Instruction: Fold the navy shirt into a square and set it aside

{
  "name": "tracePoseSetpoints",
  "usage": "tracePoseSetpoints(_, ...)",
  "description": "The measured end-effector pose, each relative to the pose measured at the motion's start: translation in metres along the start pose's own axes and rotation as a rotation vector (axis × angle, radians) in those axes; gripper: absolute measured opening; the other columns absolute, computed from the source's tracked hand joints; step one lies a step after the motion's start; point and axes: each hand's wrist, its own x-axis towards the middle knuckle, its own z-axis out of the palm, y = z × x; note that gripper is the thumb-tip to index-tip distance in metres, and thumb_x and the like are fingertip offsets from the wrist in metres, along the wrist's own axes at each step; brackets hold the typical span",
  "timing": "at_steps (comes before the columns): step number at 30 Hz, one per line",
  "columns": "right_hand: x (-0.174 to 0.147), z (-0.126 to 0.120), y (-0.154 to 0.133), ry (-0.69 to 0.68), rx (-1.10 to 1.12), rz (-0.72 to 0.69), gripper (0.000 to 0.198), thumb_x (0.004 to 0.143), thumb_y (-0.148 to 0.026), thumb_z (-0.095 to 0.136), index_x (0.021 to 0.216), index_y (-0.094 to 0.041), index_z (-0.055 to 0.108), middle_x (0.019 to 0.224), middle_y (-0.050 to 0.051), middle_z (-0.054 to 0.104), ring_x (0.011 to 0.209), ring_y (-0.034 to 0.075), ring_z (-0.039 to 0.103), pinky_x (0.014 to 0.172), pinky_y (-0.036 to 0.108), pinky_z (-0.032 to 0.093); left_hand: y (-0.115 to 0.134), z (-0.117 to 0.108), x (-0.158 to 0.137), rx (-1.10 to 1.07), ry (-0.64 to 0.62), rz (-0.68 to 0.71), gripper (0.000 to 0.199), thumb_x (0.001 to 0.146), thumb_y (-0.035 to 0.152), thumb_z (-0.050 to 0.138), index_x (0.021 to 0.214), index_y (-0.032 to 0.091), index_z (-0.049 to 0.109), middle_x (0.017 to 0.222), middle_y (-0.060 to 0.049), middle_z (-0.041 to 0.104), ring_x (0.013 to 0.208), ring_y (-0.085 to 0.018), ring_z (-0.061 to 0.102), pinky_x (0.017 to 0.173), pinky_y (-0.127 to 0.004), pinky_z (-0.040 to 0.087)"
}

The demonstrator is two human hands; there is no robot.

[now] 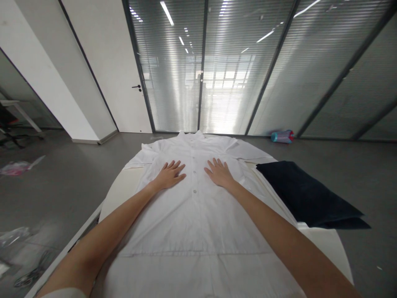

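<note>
A white button-up shirt lies spread out, front side up, with its collar at the far end and short sleeves out to both sides. My left hand rests flat on the chest left of the button line, fingers spread. On the other side of the buttons my right hand lies flat as well, fingers apart. Neither hand grips the cloth. A seam or fold line crosses the shirt near the bottom of the view. My forearms cover parts of both shirt sides.
The shirt lies on a white table with rounded edges. Dark folded cloth sits at the right, overhanging the edge. Beyond are a glass partition, a white door and a colourful bundle on the floor. Plastic wrapping lies at left.
</note>
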Motion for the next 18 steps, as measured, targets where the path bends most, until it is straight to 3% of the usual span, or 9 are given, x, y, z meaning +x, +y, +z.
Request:
tracePoseSetpoints(6, -0.059, -0.003, 0.025, -0.048, -0.006, -0.116, 0.072, 0.101, -0.061, 0.018, 0.159, -0.02, 0.027, 0.165, 0.014, 0.016, 0.152, 0.031, 0.015, 0.122, 0.05, 0.013, 0.0, 0.001, 0.0, 0.004, 0.012, 0.003, 0.064, 0.1, 0.06, 0.034, 0.154, 0.027, 0.038, 0.162, -0.008, 0.029, 0.15, -0.035, 0.024, 0.119, -0.057, 0.02)
tracePoseSetpoints(11, -0.116, -0.006, 0.042, -0.038, 0.023, -0.172, 0.071, 0.101, -0.062, 0.017, 0.157, -0.022, 0.032, 0.165, 0.01, 0.02, 0.152, 0.028, 0.016, 0.123, 0.049, 0.015, 0.013, -0.004, -0.01, 0.073, 0.088, 0.006, 0.056, 0.102, 0.051, 0.034, 0.148, 0.023, 0.047, 0.156, -0.012, 0.042, 0.145, -0.033, 0.035, 0.117, -0.051, 0.03)
tracePoseSetpoints(14, -0.148, -0.009, 0.049, -0.012, 0.036, -0.201, 0.071, 0.101, -0.063, 0.018, 0.156, -0.022, 0.033, 0.164, 0.011, 0.022, 0.152, 0.027, 0.016, 0.123, 0.051, 0.016, 0.025, -0.005, -0.029, 0.067, 0.058, 0.024, 0.057, 0.103, 0.052, 0.033, 0.15, 0.021, 0.044, 0.157, -0.013, 0.039, 0.146, -0.035, 0.033, 0.117, -0.052, 0.029)
tracePoseSetpoints(18, -0.185, -0.013, 0.057, -0.002, 0.049, -0.205, 0.069, 0.101, -0.063, 0.023, 0.156, -0.023, 0.034, 0.164, 0.009, 0.022, 0.151, 0.029, 0.018, 0.122, 0.055, 0.02, 0.039, -0.007, -0.076, 0.054, -0.024, 0.085, 0.065, 0.102, 0.059, 0.029, 0.155, 0.021, 0.035, 0.162, -0.012, 0.028, 0.149, -0.036, 0.024, 0.118, -0.056, 0.024)
